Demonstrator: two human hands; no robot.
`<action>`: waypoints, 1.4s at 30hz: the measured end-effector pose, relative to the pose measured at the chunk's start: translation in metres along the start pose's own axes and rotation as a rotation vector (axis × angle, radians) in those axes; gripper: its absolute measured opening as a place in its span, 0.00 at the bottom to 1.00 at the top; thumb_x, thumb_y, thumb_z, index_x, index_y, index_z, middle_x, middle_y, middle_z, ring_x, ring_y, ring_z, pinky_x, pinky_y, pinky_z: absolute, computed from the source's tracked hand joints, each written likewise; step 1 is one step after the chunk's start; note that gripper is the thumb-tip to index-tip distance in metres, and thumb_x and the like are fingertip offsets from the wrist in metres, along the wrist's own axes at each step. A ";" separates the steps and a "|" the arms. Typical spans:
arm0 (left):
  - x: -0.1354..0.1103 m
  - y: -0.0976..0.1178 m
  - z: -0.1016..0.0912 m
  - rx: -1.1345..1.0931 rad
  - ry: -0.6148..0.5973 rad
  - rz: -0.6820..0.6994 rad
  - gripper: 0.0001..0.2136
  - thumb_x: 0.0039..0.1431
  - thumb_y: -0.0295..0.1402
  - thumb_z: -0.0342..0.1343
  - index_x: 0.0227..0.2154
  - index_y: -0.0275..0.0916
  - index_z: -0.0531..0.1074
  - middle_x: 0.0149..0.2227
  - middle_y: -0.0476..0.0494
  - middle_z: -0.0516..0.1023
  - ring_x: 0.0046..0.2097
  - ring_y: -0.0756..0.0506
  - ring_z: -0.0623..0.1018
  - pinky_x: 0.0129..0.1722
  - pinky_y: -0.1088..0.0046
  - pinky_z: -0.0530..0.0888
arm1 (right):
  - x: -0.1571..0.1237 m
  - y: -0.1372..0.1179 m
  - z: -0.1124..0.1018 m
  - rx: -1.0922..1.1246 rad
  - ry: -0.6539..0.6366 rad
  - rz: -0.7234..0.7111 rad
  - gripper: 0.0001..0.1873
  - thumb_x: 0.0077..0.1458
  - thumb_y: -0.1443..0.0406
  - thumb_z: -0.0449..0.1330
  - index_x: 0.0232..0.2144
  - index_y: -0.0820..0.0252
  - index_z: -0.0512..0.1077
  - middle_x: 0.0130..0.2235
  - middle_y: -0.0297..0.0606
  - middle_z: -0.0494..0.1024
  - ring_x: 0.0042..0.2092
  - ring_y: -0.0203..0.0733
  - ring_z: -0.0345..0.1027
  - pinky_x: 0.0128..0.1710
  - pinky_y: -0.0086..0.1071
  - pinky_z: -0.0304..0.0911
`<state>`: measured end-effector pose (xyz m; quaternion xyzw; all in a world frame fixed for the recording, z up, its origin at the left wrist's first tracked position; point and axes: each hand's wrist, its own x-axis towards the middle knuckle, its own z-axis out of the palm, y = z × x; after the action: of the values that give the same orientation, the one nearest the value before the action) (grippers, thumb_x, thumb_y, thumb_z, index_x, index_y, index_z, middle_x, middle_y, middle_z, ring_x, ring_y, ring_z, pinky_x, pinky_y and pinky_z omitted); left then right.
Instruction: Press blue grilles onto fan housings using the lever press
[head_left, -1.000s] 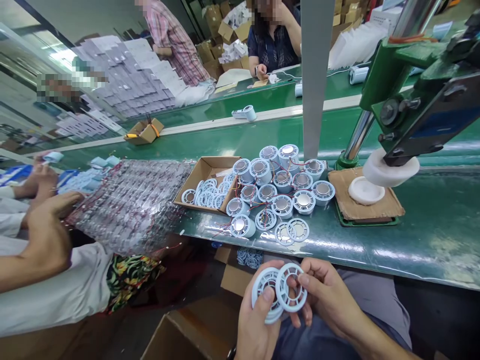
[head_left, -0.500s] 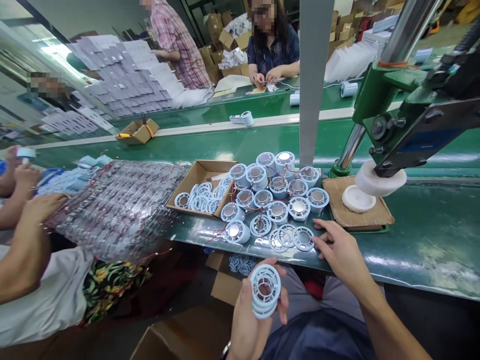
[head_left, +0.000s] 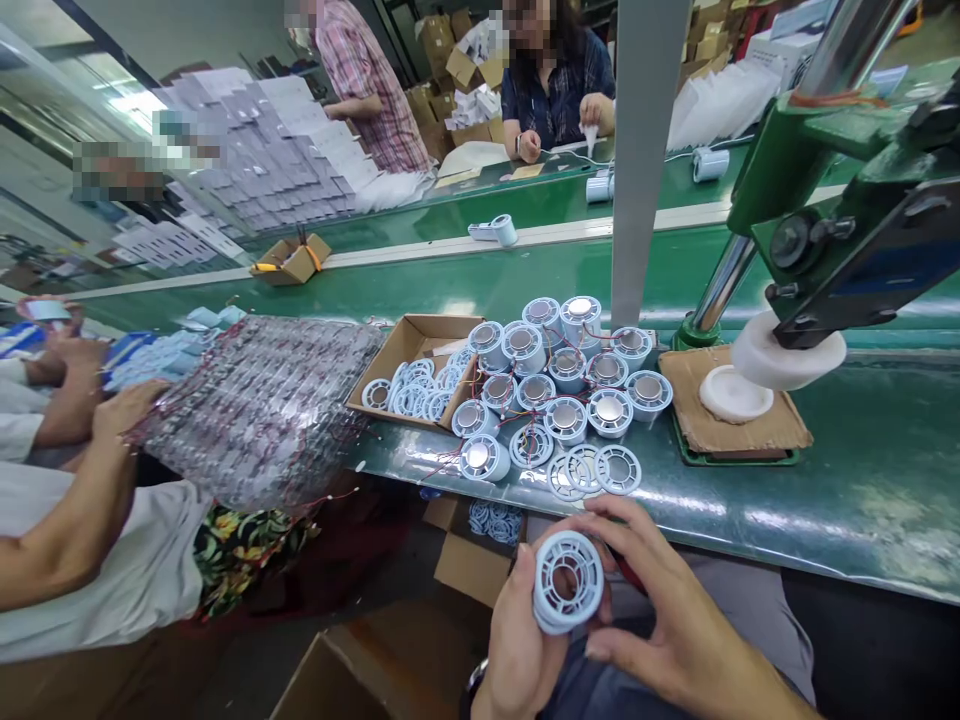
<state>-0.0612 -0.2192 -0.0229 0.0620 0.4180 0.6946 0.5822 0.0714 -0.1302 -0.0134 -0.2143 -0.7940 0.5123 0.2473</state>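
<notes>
My left hand [head_left: 521, 635] is closed around a stack of light-blue spoked plastic rings [head_left: 568, 583], held up above my lap with the open centre facing me. My right hand [head_left: 652, 590] is just to the right of the stack, fingers and thumb spread apart. Whether its fingertips touch the rings I cannot tell. Beyond the hands, several loose flat rings [head_left: 617, 470] lie overlapping near the table's front edge. Behind them stand several light-blue round housings [head_left: 609, 412] with metal discs in their tops and thin red wires.
A cardboard box [head_left: 405, 345] of rings sits left of the housings. On the right, a green press [head_left: 780, 190] holds a white pad above a white round seat [head_left: 735, 393] on cardboard. A co-worker's arm [head_left: 90, 480] rests by a plastic-wrapped batch [head_left: 262, 410].
My right hand has moved from the loose rings on the table back to beside the stack in my left hand. The left hand has shifted slightly right. The loose rings remain on the table.
</notes>
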 end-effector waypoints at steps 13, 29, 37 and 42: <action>-0.014 0.010 0.014 0.071 0.083 -0.020 0.29 0.56 0.56 0.56 0.48 0.34 0.77 0.33 0.38 0.79 0.36 0.39 0.77 0.37 0.61 0.73 | 0.004 0.000 0.014 0.298 -0.021 0.104 0.40 0.44 0.76 0.69 0.58 0.46 0.65 0.60 0.43 0.63 0.63 0.50 0.60 0.49 0.29 0.72; -0.013 0.012 0.006 0.082 -0.080 0.013 0.21 0.56 0.42 0.55 0.49 0.33 0.75 0.33 0.37 0.80 0.32 0.38 0.79 0.32 0.60 0.75 | 0.006 -0.002 0.016 0.248 0.073 -0.037 0.35 0.43 0.72 0.71 0.54 0.52 0.68 0.56 0.44 0.71 0.58 0.47 0.66 0.54 0.33 0.67; -0.014 0.017 0.007 -0.017 -0.194 -0.018 0.23 0.53 0.37 0.55 0.51 0.33 0.75 0.34 0.37 0.80 0.34 0.36 0.79 0.35 0.57 0.76 | 0.008 -0.002 0.016 0.312 0.095 -0.060 0.33 0.45 0.67 0.73 0.53 0.50 0.67 0.54 0.41 0.72 0.55 0.44 0.68 0.54 0.32 0.66; -0.016 0.016 0.010 -0.023 -0.143 -0.015 0.25 0.56 0.42 0.52 0.51 0.31 0.75 0.36 0.33 0.80 0.38 0.33 0.79 0.37 0.56 0.76 | 0.006 -0.001 0.016 0.320 0.082 -0.041 0.36 0.44 0.70 0.72 0.54 0.48 0.67 0.54 0.39 0.72 0.55 0.44 0.69 0.51 0.29 0.68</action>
<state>-0.0628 -0.2275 0.0005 0.1017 0.3677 0.6887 0.6165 0.0571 -0.1381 -0.0169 -0.1767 -0.6957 0.6180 0.3209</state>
